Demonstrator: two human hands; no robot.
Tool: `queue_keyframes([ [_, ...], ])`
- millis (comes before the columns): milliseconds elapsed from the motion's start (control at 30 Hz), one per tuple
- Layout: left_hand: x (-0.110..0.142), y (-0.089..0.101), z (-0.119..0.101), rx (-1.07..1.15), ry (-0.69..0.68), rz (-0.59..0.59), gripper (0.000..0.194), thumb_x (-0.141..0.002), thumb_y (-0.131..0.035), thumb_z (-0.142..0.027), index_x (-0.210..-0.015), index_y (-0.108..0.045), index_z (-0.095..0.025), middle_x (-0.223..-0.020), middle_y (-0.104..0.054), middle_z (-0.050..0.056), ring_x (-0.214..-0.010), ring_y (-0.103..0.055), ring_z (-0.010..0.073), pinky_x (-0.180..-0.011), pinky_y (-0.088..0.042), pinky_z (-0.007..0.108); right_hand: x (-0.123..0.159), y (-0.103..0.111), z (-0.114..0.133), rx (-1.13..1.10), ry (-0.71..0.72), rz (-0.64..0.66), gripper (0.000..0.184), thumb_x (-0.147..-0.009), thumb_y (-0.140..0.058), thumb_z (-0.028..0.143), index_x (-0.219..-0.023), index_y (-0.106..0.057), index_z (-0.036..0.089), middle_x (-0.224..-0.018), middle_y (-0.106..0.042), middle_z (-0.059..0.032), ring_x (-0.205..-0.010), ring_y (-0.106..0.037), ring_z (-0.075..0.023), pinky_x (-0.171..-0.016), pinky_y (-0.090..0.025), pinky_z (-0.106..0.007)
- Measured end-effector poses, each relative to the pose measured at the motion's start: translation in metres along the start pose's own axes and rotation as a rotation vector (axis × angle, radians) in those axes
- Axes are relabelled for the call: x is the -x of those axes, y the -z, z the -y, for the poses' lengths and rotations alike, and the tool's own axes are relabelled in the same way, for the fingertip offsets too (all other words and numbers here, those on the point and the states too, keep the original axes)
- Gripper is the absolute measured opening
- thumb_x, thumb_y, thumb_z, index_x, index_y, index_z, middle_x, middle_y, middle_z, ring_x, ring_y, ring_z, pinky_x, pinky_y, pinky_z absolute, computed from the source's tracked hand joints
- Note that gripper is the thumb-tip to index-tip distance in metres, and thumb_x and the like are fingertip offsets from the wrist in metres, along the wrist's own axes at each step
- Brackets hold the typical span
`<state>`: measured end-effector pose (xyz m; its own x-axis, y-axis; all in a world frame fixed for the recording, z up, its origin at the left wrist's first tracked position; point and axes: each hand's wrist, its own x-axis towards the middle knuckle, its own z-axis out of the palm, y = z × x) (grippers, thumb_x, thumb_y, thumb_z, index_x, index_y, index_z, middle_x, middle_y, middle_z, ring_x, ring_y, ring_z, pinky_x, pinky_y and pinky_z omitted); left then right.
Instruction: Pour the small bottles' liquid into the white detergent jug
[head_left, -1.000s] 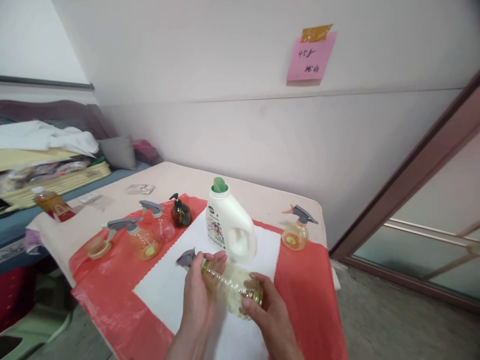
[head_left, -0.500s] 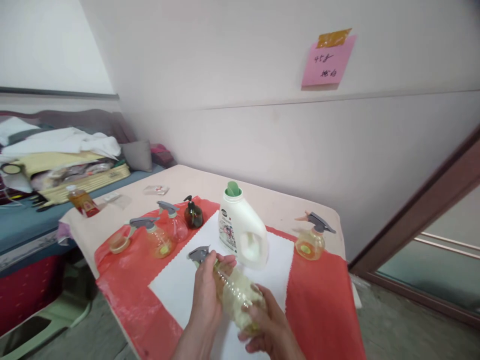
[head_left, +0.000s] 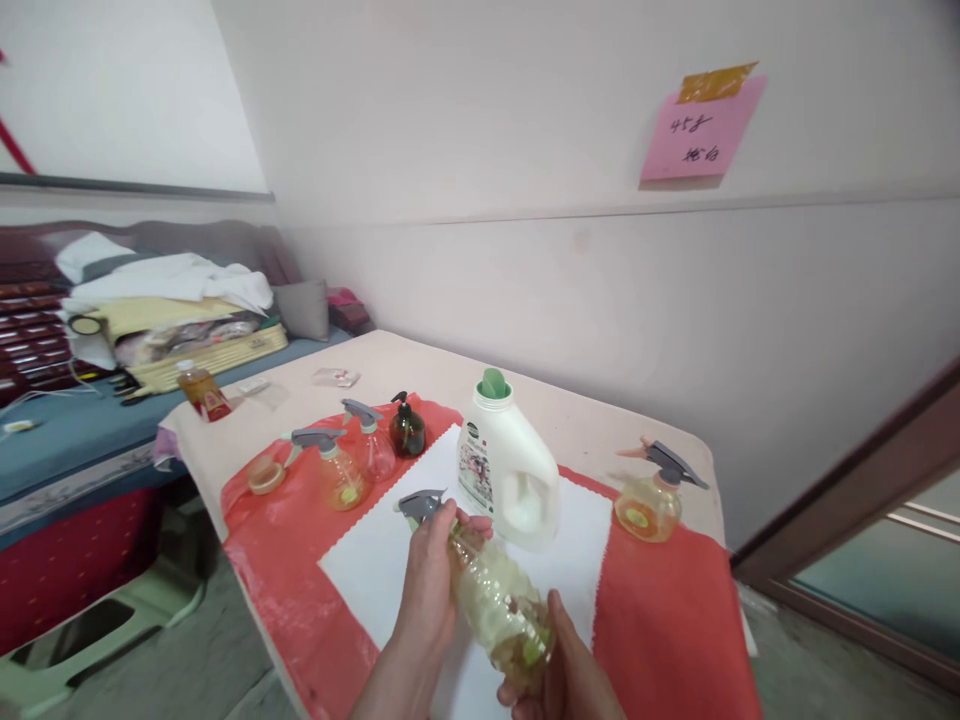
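Clear plastic spray bottle (head_left: 499, 605) is lying tilted between both hands above the tabletop (head_left: 600, 440): left hand (head_left: 433, 585) gripping its neck, right hand (head_left: 562, 675) cupping its base at five o'clock; unscrewing the grey trigger head (head_left: 420, 505) probably needs a firm twist.

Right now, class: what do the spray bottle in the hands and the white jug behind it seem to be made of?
Spray bottle: clear, yellowish glossy plastic, likely; the hand shows through it. White jug: opaque, smooth plastic, apparently, with a moulded handle and green cap.

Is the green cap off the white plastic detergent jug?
No, the green cap sits on the neck of the white plastic detergent jug.
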<state>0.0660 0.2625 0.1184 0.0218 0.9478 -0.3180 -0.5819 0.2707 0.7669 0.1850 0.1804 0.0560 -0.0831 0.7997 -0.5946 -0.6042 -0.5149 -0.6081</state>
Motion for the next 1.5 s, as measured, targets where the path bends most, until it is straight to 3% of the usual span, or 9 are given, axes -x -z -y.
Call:
queue_keyframes([
  [100, 0.0, -0.001, 0.0, 0.011, -0.014, -0.046, 0.033, -0.075, -0.068, -0.048, -0.076, -0.058, -0.016, -0.081, -0.072, 0.009, -0.082, -0.069, 0.0236, -0.077, -0.049, 0.034, 0.004, -0.005, -0.001, 0.079, 0.257, -0.092, 0.084, -0.057, -0.077, 0.066, -0.124, -0.048, 0.025, -0.109, -0.066, -0.0084, -0.074, -0.067, -0.0195, -0.047, -0.049, -0.025],
  [167, 0.001, -0.001, 0.001, -0.005, -0.018, -0.046, 0.032, -0.076, -0.067, -0.048, -0.075, -0.057, -0.017, -0.08, -0.072, 0.009, -0.082, -0.069, 0.0237, -0.077, -0.048, 0.034, 0.008, -0.006, 0.0, 0.121, 0.336, -0.09, 0.094, -0.048, -0.086, 0.055, -0.127, -0.044, 0.028, -0.109, -0.066, -0.0064, -0.073, -0.067, -0.0193, -0.048, -0.05, -0.025],
  [367, 0.005, -0.004, 0.005, -0.069, -0.006, 0.064, 0.036, -0.078, -0.064, -0.051, -0.077, -0.059, -0.015, -0.079, -0.07, 0.011, -0.078, -0.067, 0.0236, -0.074, -0.048, 0.034, 0.006, 0.0, 0.0, -0.1, -0.04, 0.068, 0.067, -0.072, -0.055, 0.076, -0.107, -0.055, 0.018, -0.062, -0.067, -0.0047, -0.039, -0.056, -0.0129, -0.039, -0.038, -0.02],
  [567, 0.019, -0.005, 0.008, -0.187, 0.053, 0.051, 0.044, -0.074, -0.068, -0.053, -0.099, -0.059, -0.019, -0.081, -0.067, 0.006, -0.073, -0.064, 0.0196, -0.065, -0.046, 0.03, 0.002, -0.006, -0.002, -0.115, 0.128, 0.013, 0.069, -0.06, -0.075, 0.067, -0.109, -0.056, 0.023, -0.075, -0.071, -0.003, -0.051, -0.063, -0.0133, -0.044, -0.041, -0.019],
  [767, 0.022, -0.008, 0.006, -0.321, 0.14, 0.156, 0.047, -0.06, -0.077, -0.021, -0.101, -0.055, -0.02, -0.078, -0.067, 0.003, -0.067, -0.064, 0.02, -0.061, -0.045, 0.029, 0.002, -0.007, 0.003, -0.009, 0.185, -0.073, 0.073, -0.062, -0.076, 0.064, -0.12, -0.057, 0.025, -0.092, -0.072, -0.0041, -0.066, -0.066, -0.0152, -0.05, -0.047, -0.022],
  [900, -0.004, 0.003, -0.004, -0.436, -0.172, -0.085, 0.056, -0.058, -0.08, -0.023, -0.107, -0.054, -0.023, -0.087, -0.067, 0.005, -0.078, -0.065, 0.0215, -0.074, -0.048, 0.032, -0.002, -0.001, 0.001, 0.118, 0.225, -0.232, 0.074, -0.06, -0.077, 0.064, -0.12, -0.058, 0.026, -0.114, -0.067, -0.0079, -0.083, -0.069, -0.0208, -0.063, -0.054, -0.029],
  [1067, -0.054, 0.027, -0.025, -0.524, -0.556, -0.475, 0.077, -0.048, -0.088, -0.028, -0.115, -0.051, -0.027, -0.112, -0.062, 0.008, -0.105, -0.06, 0.0283, -0.095, -0.041, 0.043, -0.007, 0.003, 0.002, 0.082, 0.19, -0.222, 0.061, -0.059, -0.08, 0.057, -0.104, -0.062, 0.02, -0.111, -0.068, -0.0111, -0.073, -0.069, -0.0193, -0.058, -0.05, -0.028],
  [1300, -0.123, 0.029, -0.02, -0.688, -0.696, -0.495, 0.07, -0.051, -0.086, -0.023, -0.11, -0.049, -0.025, -0.121, -0.055, 0.01, -0.126, -0.045, 0.0317, -0.108, -0.03, 0.048, -0.002, 0.008, 0.014, 0.057, 0.201, -0.128, 0.057, -0.056, -0.081, 0.059, -0.092, -0.064, 0.018, -0.097, -0.069, -0.0079, -0.068, -0.067, -0.017, -0.055, -0.045, -0.026],
  [1500, -0.143, 0.029, -0.001, -0.848, -0.707, -0.52, 0.082, -0.055, -0.086, -0.033, -0.125, -0.044, -0.022, -0.134, -0.044, 0.018, -0.134, -0.03, 0.0413, -0.108, -0.024, 0.058, 0.003, 0.01, 0.022, 0.019, 0.202, -0.064, 0.052, -0.058, -0.081, 0.055, -0.089, -0.063, 0.018, -0.089, -0.067, -0.0051, -0.065, -0.066, -0.0154, -0.053, -0.041, -0.024],
])
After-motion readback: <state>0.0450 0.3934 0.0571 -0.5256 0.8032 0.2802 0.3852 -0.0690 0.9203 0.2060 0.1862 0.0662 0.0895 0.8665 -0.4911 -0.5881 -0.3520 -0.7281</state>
